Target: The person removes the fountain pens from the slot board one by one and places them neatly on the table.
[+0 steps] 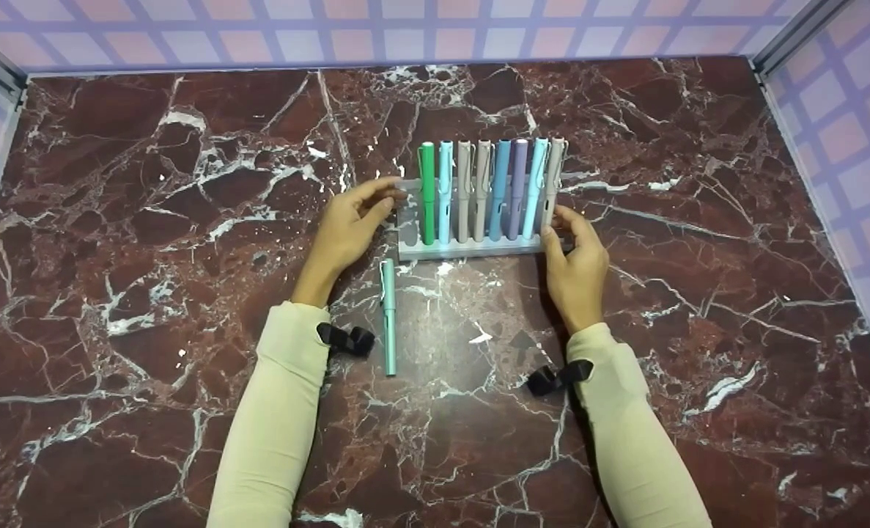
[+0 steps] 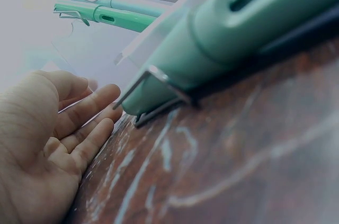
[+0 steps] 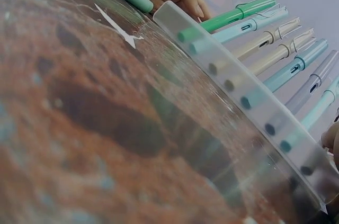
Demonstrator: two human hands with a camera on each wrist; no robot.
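Note:
A clear pen stand (image 1: 471,251) holds several capped pens upright in a row, among them a green pen (image 1: 427,192), a purple pen (image 1: 519,189) and a beige pen (image 1: 554,180) at the right end. My left hand (image 1: 350,227) pinches the stand's left edge between thumb and fingers. At the opposite end my right hand (image 1: 577,260) grips the stand, its thumb in front and fingers behind. A teal-green pen (image 1: 389,319) lies on the table just below the stand's left corner, clip toward the left. In the left wrist view this teal-green pen (image 2: 212,38) looms large beside the hand.
The table (image 1: 185,352) is dark red marble with white veins. Checkered walls (image 1: 405,33) rise along its back and sides. Black straps (image 1: 347,339) circle both sleeved wrists.

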